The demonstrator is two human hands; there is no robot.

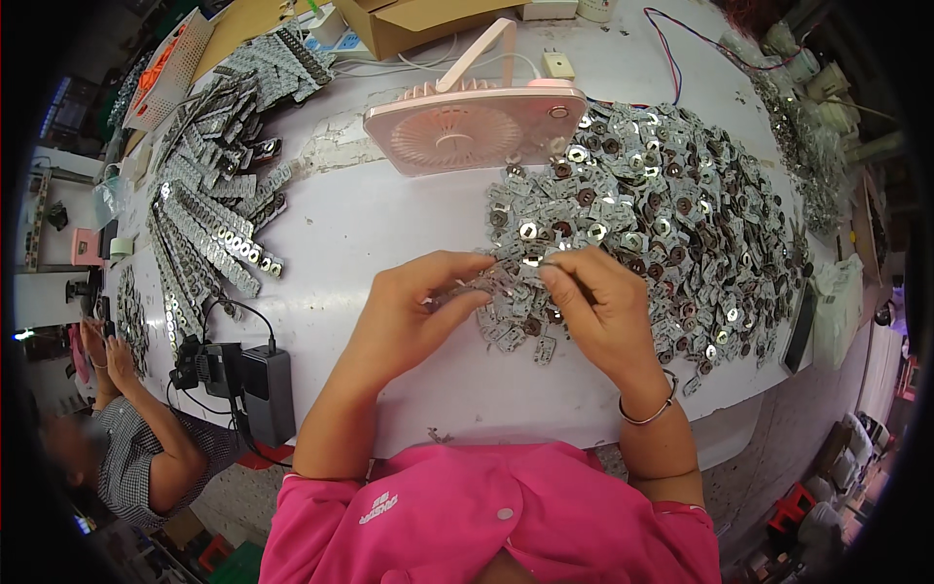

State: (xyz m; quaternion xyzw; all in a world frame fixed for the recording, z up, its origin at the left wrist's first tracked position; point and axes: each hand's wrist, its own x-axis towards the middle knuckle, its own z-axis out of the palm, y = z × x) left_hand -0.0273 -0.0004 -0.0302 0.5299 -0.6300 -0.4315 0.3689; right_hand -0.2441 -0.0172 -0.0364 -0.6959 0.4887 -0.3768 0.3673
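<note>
Small grey parts (691, 229) lay loose in a broad heap on the right of the counter (321, 321). By their look, I judged each one light, stiff and rather slick, likely to snag on its neighbours, and best pinched by its flat edges, clear of any round centre. From where I stood, the left hand (413, 307) had thumb and forefinger curled with a gap between their tips, grey showing there; whether it held a piece, I couldn't tell. The right hand (608, 311) had its thumb and forefinger nearly together at the heap's edge, but whatever lay in that grip was too small to make out.

Ridged grey strips (209, 229) fanned out at the left like overlapping scales. Next came a boxy black device (268, 389), hard-edged, then a pink fan (457, 131) with a fine round grille, and last the heap, where bright rings (528, 232) glinted among flat, notched shapes.
</note>
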